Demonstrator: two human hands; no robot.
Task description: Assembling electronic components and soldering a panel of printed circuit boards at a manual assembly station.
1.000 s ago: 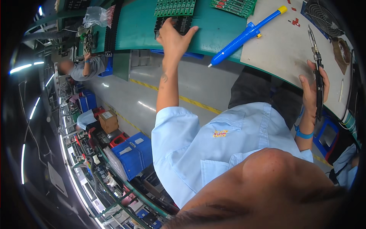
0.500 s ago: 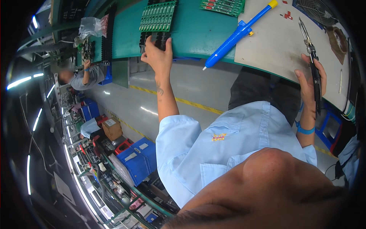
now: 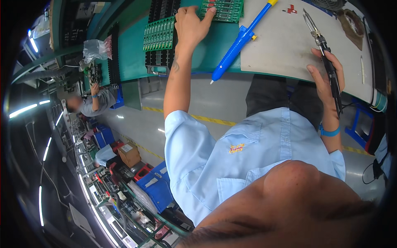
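Note:
My left hand (image 3: 192, 26) reaches over the green bench mat with its fingers apart. It lies between a black slotted rack (image 3: 157, 58) holding a row of slim green circuit boards (image 3: 159, 34) and a second batch of green boards (image 3: 225, 11) with red parts. The thumb overlaps the edge of that second batch; whether it touches cannot be seen. In my right hand (image 3: 328, 76) is a soldering iron (image 3: 327, 58) with a black handle, its metal tip pointing away from me. A blue solder sucker (image 3: 235, 48) with a yellow end lies between my hands.
A beige work sheet (image 3: 271, 51) covers the right of the bench, with small red pieces (image 3: 291, 9) and a brown holder (image 3: 350, 25) on it. Far left, another person (image 3: 97, 101) works beside a clear plastic bag (image 3: 96, 50). Blue crates (image 3: 155, 186) stand on the floor.
My left hand has moved from the rack's near end over to the right, up to the second batch of boards. The soldering iron stays in my right hand. The whole view has turned slightly.

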